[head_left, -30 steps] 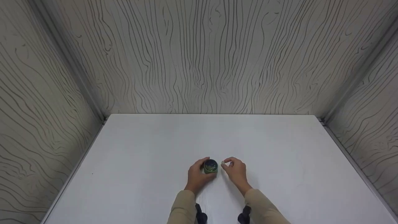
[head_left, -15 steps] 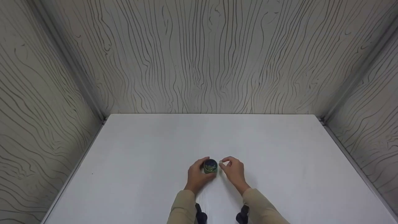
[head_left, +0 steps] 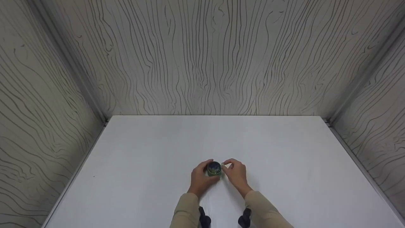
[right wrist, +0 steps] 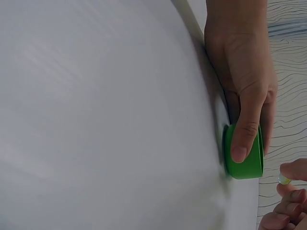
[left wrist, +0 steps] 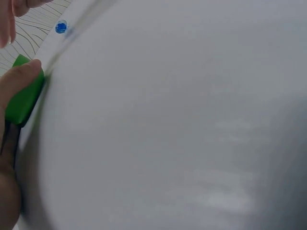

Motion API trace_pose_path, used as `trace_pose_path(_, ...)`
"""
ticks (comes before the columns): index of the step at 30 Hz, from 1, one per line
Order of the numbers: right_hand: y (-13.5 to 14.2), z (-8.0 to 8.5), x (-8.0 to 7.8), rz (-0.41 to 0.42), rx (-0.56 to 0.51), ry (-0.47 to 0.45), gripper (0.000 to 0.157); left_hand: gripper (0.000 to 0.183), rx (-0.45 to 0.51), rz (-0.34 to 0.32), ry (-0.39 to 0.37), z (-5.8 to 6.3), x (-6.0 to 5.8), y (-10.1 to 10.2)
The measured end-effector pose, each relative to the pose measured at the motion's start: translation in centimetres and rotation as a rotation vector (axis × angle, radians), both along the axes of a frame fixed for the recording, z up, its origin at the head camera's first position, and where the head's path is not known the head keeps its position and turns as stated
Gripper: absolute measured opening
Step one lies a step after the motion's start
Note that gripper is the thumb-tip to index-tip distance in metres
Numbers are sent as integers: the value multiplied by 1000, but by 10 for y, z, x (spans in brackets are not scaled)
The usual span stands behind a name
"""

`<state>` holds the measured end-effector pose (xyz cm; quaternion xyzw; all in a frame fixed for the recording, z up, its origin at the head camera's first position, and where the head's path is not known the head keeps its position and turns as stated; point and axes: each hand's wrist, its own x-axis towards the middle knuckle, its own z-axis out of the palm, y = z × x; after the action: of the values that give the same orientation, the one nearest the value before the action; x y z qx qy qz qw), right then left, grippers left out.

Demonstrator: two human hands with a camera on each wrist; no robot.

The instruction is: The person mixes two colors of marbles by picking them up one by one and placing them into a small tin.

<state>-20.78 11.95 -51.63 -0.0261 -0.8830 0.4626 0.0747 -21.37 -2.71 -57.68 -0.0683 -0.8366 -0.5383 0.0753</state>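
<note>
My left hand (head_left: 200,180) grips a small green cup (right wrist: 253,166) standing on the table, its thumb along the near wall and its fingers round the far side. Inside the cup lie dark, glinting bits, too small to make out from the head view. Just right of the cup's rim, my right hand (head_left: 237,176) pinches a small clear marble (right wrist: 284,179) with a yellow-green tint between thumb and forefinger. The left wrist view also has a clear marble with a blue centre (left wrist: 61,27) on the table beyond the cup, below the right hand; the head view does not show it.
The white tabletop (head_left: 152,148) spreads around both hands. Wood-grain panels stand at the back (head_left: 202,60) and along both sides. Black wrist mounts (head_left: 205,219) sit under the beige sleeves (head_left: 186,209).
My right hand has moved a little left with the pinched marble, closing the gap to the cup's rim. The left hand and the cup have stayed in place.
</note>
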Motion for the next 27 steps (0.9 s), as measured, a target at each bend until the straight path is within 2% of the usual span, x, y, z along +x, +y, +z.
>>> trace_pose_path(7, -3, 0, 1, 6, 6, 4, 14, 63, -8, 1, 19, -2, 0, 0)
trace_pose_path(14, -6, -2, 2, 7, 66, 56, 13, 63, -33, 4, 40, -5, -1, 1)
trace_pose_path(27, -10, -2, 2, 33, 35, 31, 13, 59, -45, 17, 48, -3, 0, 1)
